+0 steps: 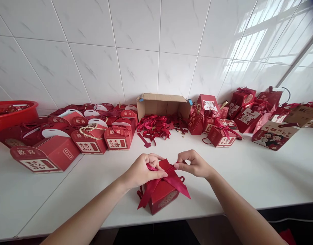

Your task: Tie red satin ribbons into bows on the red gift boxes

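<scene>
A small red gift box [163,195] with a gold pattern on its front stands near the front edge of the white table. A dark red satin ribbon [177,183] is tied on its top, with two tails hanging down over the front. On the left of the bow, my left hand [148,170] pinches a ribbon loop between thumb and fingers. My right hand [193,164] is closed on the ribbon at the right side, thumb against forefinger. The fingers partly cover the knot. Red cord loops stick out at both sides of the box.
Red gift boxes with handles [91,146] crowd the left, beside a red plastic basket [31,114]. An open cardboard box [163,97] with loose ribbons [153,126] spilling out stands against the tiled wall. More gift boxes [224,136] are at the right. The table's front edge [197,217] runs close by.
</scene>
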`<move>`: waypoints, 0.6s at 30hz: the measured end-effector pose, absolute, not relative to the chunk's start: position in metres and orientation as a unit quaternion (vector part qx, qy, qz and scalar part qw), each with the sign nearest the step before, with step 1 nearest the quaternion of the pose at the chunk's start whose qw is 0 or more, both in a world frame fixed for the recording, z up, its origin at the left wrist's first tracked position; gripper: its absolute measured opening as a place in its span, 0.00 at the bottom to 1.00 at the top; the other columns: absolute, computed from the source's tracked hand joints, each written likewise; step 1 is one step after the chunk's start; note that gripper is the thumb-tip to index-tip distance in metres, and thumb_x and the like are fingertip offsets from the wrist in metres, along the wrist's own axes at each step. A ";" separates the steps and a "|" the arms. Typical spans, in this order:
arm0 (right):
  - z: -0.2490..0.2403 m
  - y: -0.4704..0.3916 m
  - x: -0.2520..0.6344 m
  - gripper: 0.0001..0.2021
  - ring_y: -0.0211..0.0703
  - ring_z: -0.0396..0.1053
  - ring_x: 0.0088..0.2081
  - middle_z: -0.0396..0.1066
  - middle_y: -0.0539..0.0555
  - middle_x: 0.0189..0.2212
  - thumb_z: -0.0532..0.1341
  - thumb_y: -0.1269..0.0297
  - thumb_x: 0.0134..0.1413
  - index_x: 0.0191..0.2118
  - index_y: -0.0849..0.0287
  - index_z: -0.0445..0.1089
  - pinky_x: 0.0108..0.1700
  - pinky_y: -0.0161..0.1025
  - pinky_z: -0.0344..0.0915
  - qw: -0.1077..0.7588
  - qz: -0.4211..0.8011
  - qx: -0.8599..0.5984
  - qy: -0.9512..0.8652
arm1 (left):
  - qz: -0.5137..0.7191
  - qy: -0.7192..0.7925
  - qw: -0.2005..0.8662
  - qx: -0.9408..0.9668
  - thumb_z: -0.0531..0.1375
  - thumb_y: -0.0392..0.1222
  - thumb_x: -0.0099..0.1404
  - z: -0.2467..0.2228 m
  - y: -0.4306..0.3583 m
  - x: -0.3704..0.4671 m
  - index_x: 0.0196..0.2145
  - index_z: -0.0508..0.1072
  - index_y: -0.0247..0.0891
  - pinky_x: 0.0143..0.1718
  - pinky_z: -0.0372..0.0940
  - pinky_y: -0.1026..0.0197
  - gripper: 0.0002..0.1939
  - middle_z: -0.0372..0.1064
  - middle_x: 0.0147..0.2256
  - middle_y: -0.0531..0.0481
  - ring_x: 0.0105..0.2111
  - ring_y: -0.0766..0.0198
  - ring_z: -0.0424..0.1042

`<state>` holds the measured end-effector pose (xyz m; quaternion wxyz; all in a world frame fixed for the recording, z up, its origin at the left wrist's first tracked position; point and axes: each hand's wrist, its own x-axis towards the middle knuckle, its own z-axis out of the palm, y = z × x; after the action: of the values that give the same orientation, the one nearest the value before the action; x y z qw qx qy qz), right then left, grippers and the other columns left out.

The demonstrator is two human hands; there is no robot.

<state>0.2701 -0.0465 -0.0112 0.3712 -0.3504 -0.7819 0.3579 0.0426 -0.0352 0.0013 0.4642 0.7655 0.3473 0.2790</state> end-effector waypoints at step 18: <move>-0.032 -0.064 0.290 0.68 0.56 0.34 0.67 0.30 0.64 0.67 0.74 0.52 0.29 0.66 0.49 0.21 0.63 0.53 0.45 0.229 0.394 -0.304 -0.837 | 0.414 0.448 0.449 0.653 0.48 0.56 0.67 -0.010 -0.072 -0.012 0.45 0.62 0.44 0.57 0.56 0.54 0.17 0.61 0.55 0.45 0.58 0.55 0.58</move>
<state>0.2900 -0.0645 -0.0322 0.2293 -0.3042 -0.8366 0.3936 -0.0123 -0.0717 -0.0102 0.4494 0.6526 0.4484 0.4136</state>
